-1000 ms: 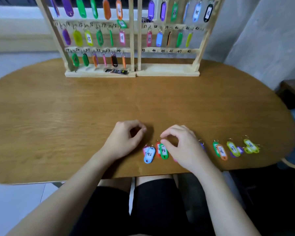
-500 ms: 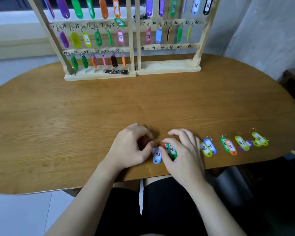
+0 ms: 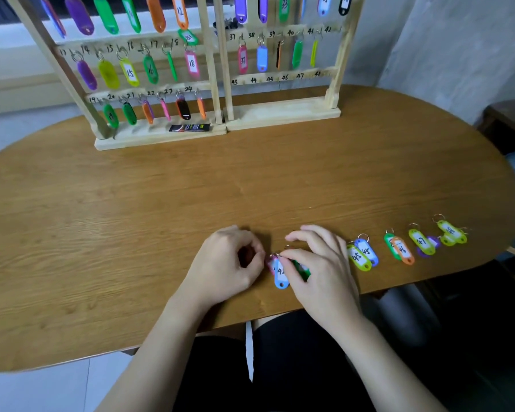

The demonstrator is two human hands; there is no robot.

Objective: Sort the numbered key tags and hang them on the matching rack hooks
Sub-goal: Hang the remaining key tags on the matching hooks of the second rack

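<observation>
I see both hands low on the worktop (image 3: 161, 203) near its 6 o'clock edge, forearms reaching in from below. The left hand (image 3: 225, 263) rests knuckles up with fingers curled inward; I cannot tell whether it holds anything. The right hand (image 3: 318, 263) pinches a green tag (image 3: 302, 270) between thumb and forefinger, its other fingers arched above. Just left of it lies a blue tag (image 3: 281, 275) marked 42, with a pink tag (image 3: 270, 263) peeking out beside it. Toward 3 o'clock the loose tags sit in pairs: a yellow-green 45 (image 3: 358, 257), an orange 46 (image 3: 402, 249), a yellow-green 47 (image 3: 421, 241) and a 48 (image 3: 452, 231). At 12 o'clock stands the rack (image 3: 220, 84); its right bottom rail reads 43 to 47 with bare hooks, and above it 37 to 42.
</observation>
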